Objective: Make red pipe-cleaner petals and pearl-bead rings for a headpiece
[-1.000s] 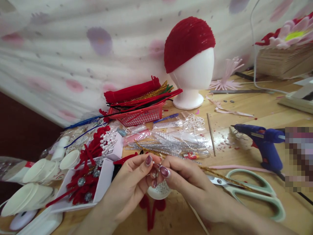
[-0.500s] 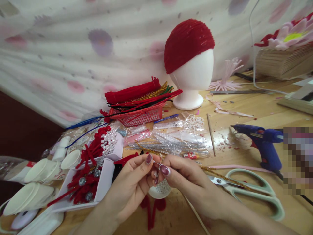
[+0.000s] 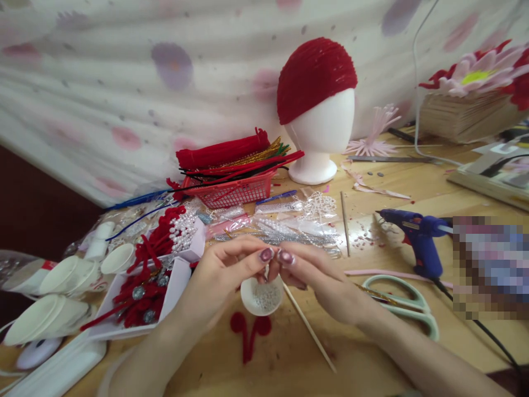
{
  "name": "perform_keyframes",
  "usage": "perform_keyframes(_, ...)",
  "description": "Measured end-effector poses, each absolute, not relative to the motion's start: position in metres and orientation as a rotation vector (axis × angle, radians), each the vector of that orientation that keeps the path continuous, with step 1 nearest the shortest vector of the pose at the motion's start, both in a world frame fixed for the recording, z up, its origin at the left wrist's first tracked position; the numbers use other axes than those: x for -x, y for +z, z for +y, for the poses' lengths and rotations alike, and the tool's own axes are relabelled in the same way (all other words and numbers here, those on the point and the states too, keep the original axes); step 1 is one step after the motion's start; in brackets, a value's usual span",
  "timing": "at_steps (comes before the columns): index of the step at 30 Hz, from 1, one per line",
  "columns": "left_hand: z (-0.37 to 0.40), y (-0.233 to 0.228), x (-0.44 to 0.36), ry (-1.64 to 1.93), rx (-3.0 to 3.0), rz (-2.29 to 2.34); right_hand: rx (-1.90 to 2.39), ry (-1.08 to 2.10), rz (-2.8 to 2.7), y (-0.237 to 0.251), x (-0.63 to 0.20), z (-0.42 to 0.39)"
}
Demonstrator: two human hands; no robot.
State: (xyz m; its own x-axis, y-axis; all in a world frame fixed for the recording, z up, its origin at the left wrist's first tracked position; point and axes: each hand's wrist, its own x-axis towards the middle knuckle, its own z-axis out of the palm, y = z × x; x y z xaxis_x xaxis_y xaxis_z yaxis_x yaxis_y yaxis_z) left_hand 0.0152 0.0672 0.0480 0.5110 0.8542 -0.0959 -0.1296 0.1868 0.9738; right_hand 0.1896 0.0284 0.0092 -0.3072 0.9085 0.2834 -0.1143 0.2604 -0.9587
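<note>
Our two hands pinch something tiny above a little bowl of beads

Our left hand (image 3: 223, 270) and right hand (image 3: 318, 275) meet fingertip to fingertip, each closed in a fine pinch on a small piece we cannot make out, right over the white bowl (image 3: 262, 296) of tiny pearl beads. We judge it feather-light, slippery and easy to drop, best held by the nail tips as it is now. A thin wooden stick (image 3: 309, 328) lies just beside the bowl, a red chenille shape (image 3: 250, 331) in front of it. The wooden table (image 3: 372, 353) is crowded: scissors (image 3: 407, 306), a blue glue gun (image 3: 419, 237), a red basket (image 3: 231, 190), and a foam head in a red cap (image 3: 316, 105) before a flowered curtain.
</note>
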Motion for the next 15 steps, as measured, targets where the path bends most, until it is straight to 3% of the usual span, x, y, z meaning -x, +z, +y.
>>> perform_keyframes(9, 0.071, 0.072, -0.037, 0.775, -1.033, 0.664, 0.572, 1.125, -1.564, 0.030, -0.195, 0.036)
perform_keyframes(15, 0.075, 0.065, -0.037, 0.930, -1.425, 0.772, 0.575, 1.135, -1.484, 0.027, -0.197, 0.041)
